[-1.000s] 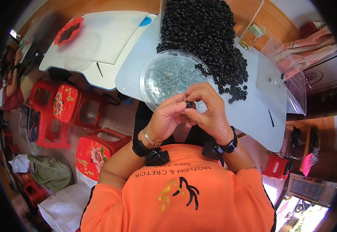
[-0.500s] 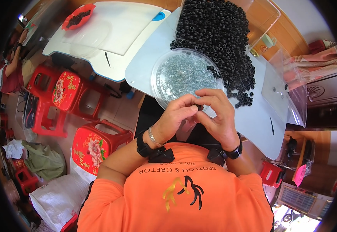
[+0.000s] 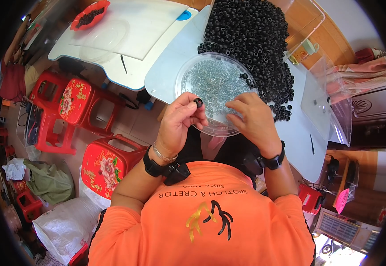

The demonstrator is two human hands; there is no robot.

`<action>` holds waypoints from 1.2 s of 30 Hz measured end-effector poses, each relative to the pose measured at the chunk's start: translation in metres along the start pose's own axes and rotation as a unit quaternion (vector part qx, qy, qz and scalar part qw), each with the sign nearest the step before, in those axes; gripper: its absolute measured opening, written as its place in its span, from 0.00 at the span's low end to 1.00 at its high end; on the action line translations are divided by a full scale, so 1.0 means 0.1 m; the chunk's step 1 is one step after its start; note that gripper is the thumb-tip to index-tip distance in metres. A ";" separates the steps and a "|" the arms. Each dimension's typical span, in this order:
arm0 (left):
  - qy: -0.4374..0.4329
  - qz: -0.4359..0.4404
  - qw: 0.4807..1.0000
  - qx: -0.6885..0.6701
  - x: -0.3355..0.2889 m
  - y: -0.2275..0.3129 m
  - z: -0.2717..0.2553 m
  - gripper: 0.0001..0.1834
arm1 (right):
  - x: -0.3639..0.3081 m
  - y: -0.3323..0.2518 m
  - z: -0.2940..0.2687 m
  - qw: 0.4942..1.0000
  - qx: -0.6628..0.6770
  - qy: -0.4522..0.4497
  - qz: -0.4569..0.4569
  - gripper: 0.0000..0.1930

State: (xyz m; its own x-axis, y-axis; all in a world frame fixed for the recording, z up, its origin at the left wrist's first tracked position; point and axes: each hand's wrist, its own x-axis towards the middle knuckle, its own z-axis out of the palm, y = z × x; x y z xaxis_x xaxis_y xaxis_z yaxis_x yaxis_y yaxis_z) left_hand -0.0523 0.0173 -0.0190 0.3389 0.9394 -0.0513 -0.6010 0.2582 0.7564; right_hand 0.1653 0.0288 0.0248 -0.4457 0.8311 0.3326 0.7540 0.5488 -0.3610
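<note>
- A pale blue-grey bench (image 3: 165, 74) spreads in front of the person, with a white-topped bench (image 3: 113, 70) beside it to the left.
- A big pile of black ring-shaped pieces (image 3: 248, 37) covers the far middle of the blue-grey bench, loose ones scattered along its near right side.
- Red stools (image 3: 106, 170) with flower-printed seats stand on the floor to the left.
- A round clear tub (image 3: 219, 130) sits at the bench's near edge, just beside the pile; a few black pieces lie at its right rim, inside or outside I cannot tell.
- A scalloped red dish (image 3: 96, 21) with dark contents rests on the white-topped bench.
- The right hand (image 3: 259, 125) is over the tub's right side, its grip open, thumb and forefinger apart.
- The left hand (image 3: 176, 119) is at the tub's left rim, its grip closed on one piece.
- That held black piece (image 3: 198, 102) is pinched between thumb and fingers, its round opening showing.
- Tiny clear bits (image 3: 213, 80) cover much of the tub's bottom.
</note>
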 end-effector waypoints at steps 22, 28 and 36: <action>0.052 0.001 0.999 0.017 0.00 -0.06 0.07 0.12 | 0.14 0.03 0.39 0.998 -0.035 0.032 0.041 0.05; 0.064 0.004 0.998 0.008 0.05 -0.02 0.01 0.12 | 0.14 -0.02 0.29 0.996 0.056 0.036 0.052 0.04; 0.059 0.011 0.998 -0.005 0.04 0.03 -0.02 0.11 | 0.24 -0.04 0.42 0.997 0.061 0.024 0.049 0.05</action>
State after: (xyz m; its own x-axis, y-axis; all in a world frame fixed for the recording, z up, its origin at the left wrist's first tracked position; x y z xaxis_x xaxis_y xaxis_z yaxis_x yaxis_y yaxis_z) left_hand -0.0541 0.0221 -0.0188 0.2384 0.9648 -0.1109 -0.6153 0.2384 0.7514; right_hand 0.1307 0.0504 -0.0023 -0.3478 0.8772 0.3311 0.7272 0.4753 -0.4952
